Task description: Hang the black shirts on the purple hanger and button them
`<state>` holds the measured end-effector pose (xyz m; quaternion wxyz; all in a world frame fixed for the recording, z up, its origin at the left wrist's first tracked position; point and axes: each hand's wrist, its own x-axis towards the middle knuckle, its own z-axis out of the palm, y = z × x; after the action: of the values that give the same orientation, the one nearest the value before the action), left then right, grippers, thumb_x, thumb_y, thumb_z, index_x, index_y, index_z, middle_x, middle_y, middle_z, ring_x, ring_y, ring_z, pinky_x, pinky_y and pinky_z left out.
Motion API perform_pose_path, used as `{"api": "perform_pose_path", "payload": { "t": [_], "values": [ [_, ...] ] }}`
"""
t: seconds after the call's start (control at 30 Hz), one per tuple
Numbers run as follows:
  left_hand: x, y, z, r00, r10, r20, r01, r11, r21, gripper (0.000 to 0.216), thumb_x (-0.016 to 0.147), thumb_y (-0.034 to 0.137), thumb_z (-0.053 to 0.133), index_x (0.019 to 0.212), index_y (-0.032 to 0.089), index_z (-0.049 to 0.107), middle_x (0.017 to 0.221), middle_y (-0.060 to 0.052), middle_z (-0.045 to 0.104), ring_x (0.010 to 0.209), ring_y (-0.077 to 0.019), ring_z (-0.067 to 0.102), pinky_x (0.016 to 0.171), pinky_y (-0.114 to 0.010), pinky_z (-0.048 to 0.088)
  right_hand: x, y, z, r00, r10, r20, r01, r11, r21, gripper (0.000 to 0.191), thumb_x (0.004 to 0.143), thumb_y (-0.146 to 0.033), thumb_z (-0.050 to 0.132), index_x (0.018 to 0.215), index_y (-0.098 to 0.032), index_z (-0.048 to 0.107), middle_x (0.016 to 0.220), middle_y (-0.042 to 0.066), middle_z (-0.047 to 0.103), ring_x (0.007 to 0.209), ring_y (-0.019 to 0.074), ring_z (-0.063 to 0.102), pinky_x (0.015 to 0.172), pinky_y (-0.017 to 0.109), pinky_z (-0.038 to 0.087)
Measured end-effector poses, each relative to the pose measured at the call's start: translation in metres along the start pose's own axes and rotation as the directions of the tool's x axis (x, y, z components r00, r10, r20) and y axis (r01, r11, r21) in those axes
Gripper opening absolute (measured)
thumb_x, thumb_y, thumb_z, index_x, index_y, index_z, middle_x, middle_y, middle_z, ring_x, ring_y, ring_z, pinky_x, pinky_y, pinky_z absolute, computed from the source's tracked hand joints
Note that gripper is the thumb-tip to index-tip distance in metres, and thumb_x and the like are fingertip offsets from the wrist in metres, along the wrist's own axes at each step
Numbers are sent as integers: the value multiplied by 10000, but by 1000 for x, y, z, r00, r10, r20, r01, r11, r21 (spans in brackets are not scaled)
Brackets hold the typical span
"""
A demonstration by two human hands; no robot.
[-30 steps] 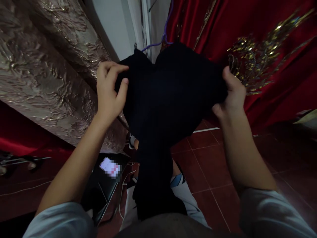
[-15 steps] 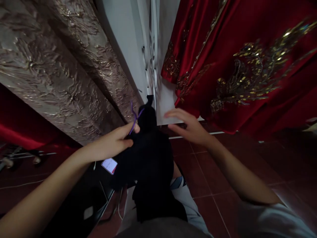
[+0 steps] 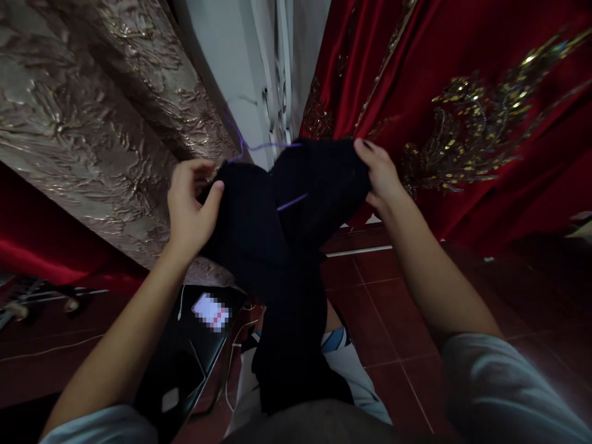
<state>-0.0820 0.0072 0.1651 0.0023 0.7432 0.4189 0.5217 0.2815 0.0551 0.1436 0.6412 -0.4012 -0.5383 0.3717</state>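
Note:
A dark, nearly black piece of cloth [image 3: 254, 209] is spread between my hands, above my lap. My left hand [image 3: 190, 200] is closed around its left edge, thumb in front. The upper right corner is pinched by my right hand [image 3: 382, 176], with its thumb on top. Thin purple thread [image 3: 263, 146] trails across the cloth's top edge and off to the left. Another short length of purple shows on the cloth's middle. The lower part of the cloth hangs down over my legs; its exact kind I cannot make out.
Embossed beige-pink fabric [image 3: 92, 123] hangs at left, and red satin with gold sequins [image 3: 481, 117] at right. White metalwork [image 3: 277, 74] stands between them. A lit phone [image 3: 211, 311] lies on a black surface [image 3: 152, 370] at lower left, near white cables. The floor [image 3: 393, 320] is red tile.
My right hand, empty before, has taken hold of the cloth. Both hands have moved up and apart, spreading the bunched cloth wide. The purple thread now stretches across its top.

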Motion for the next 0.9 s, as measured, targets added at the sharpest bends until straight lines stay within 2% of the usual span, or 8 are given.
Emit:
{"api": "perform_pose_path", "payload": {
  "t": [0.1,0.2,0.33,0.57,0.67,0.73,0.83,0.9],
  "values": [
    [-14,11,12,980,187,-68,-173,970,173,313,941,293,589,1246,234,624,1126,-109,659,1136,-305,628,1033,-501,493,26,-15,5,994,-108,-36,103,987,-122,551,902,-764,540,1000,-238,672,942,49,738,1156,223,668,958,408,564],
    [-28,25,28,934,231,272,-282,944,168,443,988,252,497,1429,253,536,1079,-83,697,984,-250,691,950,-418,544,10,-19,2,985,-132,-111,120,987,-110,561,905,-774,522,1019,-244,667,1012,58,738,1199,257,652,964,435,572],
    [-48,36,55,785,47,618,-260,931,258,452,1027,260,450,1470,207,518,1122,-118,704,945,-269,716,774,-364,573,-42,-13,-11,960,-75,-268,83,996,20,428,867,-669,652,984,-257,642,1072,73,736,1190,289,660,952,458,579],
    [-103,43,72,913,-26,407,66,994,-83,181,1034,331,538,1146,255,657,1115,-70,732,1048,-255,700,970,-441,548,-78,8,-20,926,-118,-360,118,993,-24,333,869,-457,617,1118,-236,630,1242,83,692,1222,267,656,1037,494,535],
    [-133,58,83,951,-191,242,242,949,-203,136,1009,349,595,1117,292,653,1013,-54,712,916,-229,690,888,-427,566,-127,25,16,753,-318,-577,187,943,-277,421,914,-383,562,1324,-288,557,1437,75,572,1373,247,548,1078,489,500],
    [-151,70,95,924,-350,155,382,871,-309,227,984,371,633,1198,306,596,878,-32,634,762,-191,642,764,-376,567,-173,38,48,696,-268,-666,116,957,-264,371,917,-366,603,1283,-318,567,1381,74,599,1302,247,590,1022,451,529],
    [-167,88,108,848,-524,77,491,724,-484,363,962,396,645,1261,327,451,820,12,525,627,-136,570,606,-300,511,-229,53,87,923,179,-340,-174,984,46,172,930,-419,641,905,-250,624,831,28,679,771,198,666,722,330,539],
    [-169,98,110,815,-577,59,514,672,-533,388,964,409,626,1259,348,381,874,12,537,606,-120,572,552,-276,471,-242,55,98,932,360,-36,-354,927,124,326,946,-496,628,774,-221,596,687,13,638,652,173,616,662,306,491]
  ]
}}
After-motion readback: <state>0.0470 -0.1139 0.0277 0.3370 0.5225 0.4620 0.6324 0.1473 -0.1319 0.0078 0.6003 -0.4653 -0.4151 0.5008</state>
